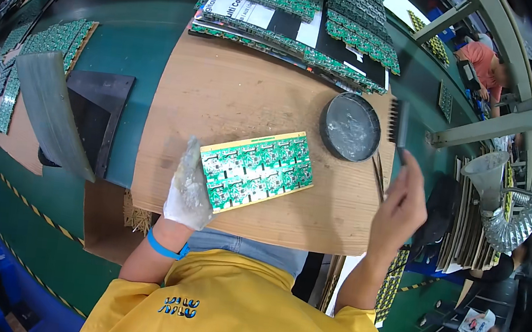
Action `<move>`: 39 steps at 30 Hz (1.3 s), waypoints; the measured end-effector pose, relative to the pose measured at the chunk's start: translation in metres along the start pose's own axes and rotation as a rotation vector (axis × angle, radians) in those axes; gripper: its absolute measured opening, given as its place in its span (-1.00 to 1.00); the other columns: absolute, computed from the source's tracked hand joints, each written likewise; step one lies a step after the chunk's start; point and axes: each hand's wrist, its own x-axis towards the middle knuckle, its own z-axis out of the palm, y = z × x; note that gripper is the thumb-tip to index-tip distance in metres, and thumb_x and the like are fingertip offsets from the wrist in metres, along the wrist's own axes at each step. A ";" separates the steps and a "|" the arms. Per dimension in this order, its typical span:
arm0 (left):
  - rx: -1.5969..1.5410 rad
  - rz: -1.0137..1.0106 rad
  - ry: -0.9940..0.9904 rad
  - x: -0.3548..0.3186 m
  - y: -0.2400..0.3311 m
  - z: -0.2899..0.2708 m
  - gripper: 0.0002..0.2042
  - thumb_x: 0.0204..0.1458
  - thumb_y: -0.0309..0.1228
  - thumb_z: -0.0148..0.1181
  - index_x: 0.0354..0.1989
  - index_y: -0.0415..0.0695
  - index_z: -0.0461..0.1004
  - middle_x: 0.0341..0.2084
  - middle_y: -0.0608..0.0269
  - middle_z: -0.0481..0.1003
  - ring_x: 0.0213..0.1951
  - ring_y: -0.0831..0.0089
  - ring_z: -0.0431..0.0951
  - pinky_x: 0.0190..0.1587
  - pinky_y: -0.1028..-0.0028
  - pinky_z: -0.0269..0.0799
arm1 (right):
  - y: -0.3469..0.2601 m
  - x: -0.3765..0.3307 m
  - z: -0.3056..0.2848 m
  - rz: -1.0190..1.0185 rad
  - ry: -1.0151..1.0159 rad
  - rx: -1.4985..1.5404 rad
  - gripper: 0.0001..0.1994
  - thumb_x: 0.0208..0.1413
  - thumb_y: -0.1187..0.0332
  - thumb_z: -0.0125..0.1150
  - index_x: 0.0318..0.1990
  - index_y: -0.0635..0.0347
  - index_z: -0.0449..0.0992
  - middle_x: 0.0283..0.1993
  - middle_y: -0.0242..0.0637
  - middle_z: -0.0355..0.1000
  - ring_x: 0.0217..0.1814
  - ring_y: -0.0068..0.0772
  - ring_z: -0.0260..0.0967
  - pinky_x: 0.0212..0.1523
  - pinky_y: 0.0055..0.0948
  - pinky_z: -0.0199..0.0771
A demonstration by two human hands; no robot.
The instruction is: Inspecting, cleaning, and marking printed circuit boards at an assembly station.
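Note:
A green circuit board panel [255, 171] with yellowish edge strips is held tilted above the cardboard-covered bench. My left hand [190, 190], in a worn white glove with a blue band at the wrist, grips its left end. My bare right hand [401, 204] is raised to the right of the panel, closed around a black brush [399, 123] whose bristles face left. Between brush and panel, a round dark dish [350, 127] with whitish residue inside rests on the cardboard. A pair of tweezers [379, 175] lies beside the dish, partly behind my right hand.
Stacked green circuit boards [265, 2] stand at the back of the cardboard sheet [203, 80]. On the left are a curved grey plate [56, 109] and more boards [57, 40]. A metal frame [480, 125] and a funnel with ducting [488, 175] stand on the right. Other people work beyond.

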 end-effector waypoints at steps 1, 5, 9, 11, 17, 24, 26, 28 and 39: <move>0.018 0.024 -0.029 0.004 -0.002 -0.004 -0.35 0.37 0.07 -0.19 0.46 -0.14 0.11 0.43 0.12 0.17 0.44 0.19 0.14 0.49 0.18 -0.01 | 0.005 -0.002 0.003 0.001 0.012 -0.009 -0.75 0.29 0.58 0.08 0.06 0.33 0.56 -0.12 0.05 0.59 -0.09 -0.02 0.60 -0.09 -0.22 0.55; 0.134 0.083 -0.143 0.002 -0.003 -0.015 -0.39 0.39 0.08 -0.20 0.41 -0.10 0.22 0.35 0.11 0.33 0.36 0.20 0.31 0.43 0.17 0.18 | 0.029 -0.009 0.025 -0.255 0.017 -0.148 -0.76 0.38 0.50 0.03 0.08 0.32 0.57 -0.40 -0.22 0.42 -0.46 -0.60 0.23 -0.43 -0.55 0.30; 0.115 0.041 -0.084 0.004 -0.001 -0.010 -0.38 0.38 0.09 -0.18 0.44 -0.07 0.18 0.38 0.13 0.29 0.37 0.21 0.30 0.43 0.16 0.17 | 0.013 -0.009 0.011 -0.036 0.012 -0.038 -0.75 0.38 0.51 0.02 0.08 0.33 0.57 -0.39 -0.20 0.46 -0.48 -0.57 0.25 -0.43 -0.53 0.31; 0.084 0.013 -0.020 0.005 0.000 -0.011 -0.38 0.38 0.09 -0.18 0.46 -0.06 0.16 0.39 0.14 0.27 0.37 0.21 0.30 0.43 0.16 0.16 | 0.007 -0.001 0.008 -0.103 0.115 -0.063 -0.76 0.39 0.51 0.01 0.08 0.33 0.57 -0.40 -0.24 0.46 -0.49 -0.56 0.24 -0.43 -0.51 0.31; -0.212 -0.042 -0.102 0.013 -0.006 -0.016 -0.35 0.40 0.01 -0.21 0.54 -0.09 -0.04 0.44 0.13 0.17 0.41 0.22 0.23 0.45 0.19 0.11 | -0.008 -0.035 0.027 0.089 -0.060 0.058 -0.76 0.39 0.51 0.01 0.08 0.31 0.58 -0.37 -0.31 0.49 -0.47 -0.55 0.27 -0.42 -0.51 0.32; 0.165 0.146 -0.262 0.011 -0.015 -0.040 -0.33 0.39 0.02 -0.16 0.53 -0.13 -0.01 0.40 0.08 0.23 0.39 0.18 0.26 0.44 0.15 0.14 | -0.092 -0.099 0.040 -0.100 -0.471 0.519 -0.69 0.22 0.53 0.16 0.10 0.20 0.61 -0.52 -0.19 0.43 -0.53 -0.45 0.38 -0.47 -0.40 0.35; 0.896 0.484 -0.254 0.012 -0.018 -0.052 -0.30 0.37 0.05 -0.14 0.52 -0.18 -0.01 0.41 0.05 0.21 0.42 0.20 0.21 0.48 0.16 0.03 | -0.084 -0.100 0.046 -0.166 -0.504 0.381 -0.66 0.17 0.57 0.17 0.10 0.18 0.62 -0.53 -0.20 0.40 -0.56 -0.38 0.35 -0.49 -0.39 0.33; 0.401 0.257 -0.379 0.016 -0.013 -0.045 -0.32 0.38 0.04 -0.15 0.52 -0.15 0.00 0.41 0.07 0.22 0.40 0.20 0.24 0.46 0.17 0.10 | -0.066 -0.090 0.048 -0.199 -0.528 0.311 -0.64 0.15 0.59 0.17 0.10 0.17 0.63 -0.54 -0.20 0.38 -0.57 -0.35 0.33 -0.50 -0.38 0.32; 0.394 0.193 0.070 0.002 -0.007 -0.007 -0.41 0.38 0.05 -0.16 0.45 -0.06 0.18 0.34 0.12 0.32 0.31 0.19 0.39 0.38 0.16 0.28 | -0.049 -0.083 0.041 -0.099 -0.450 0.300 -0.52 -0.06 0.67 0.17 0.07 0.14 0.66 -0.55 -0.23 0.34 -0.61 -0.22 0.25 -0.55 -0.27 0.25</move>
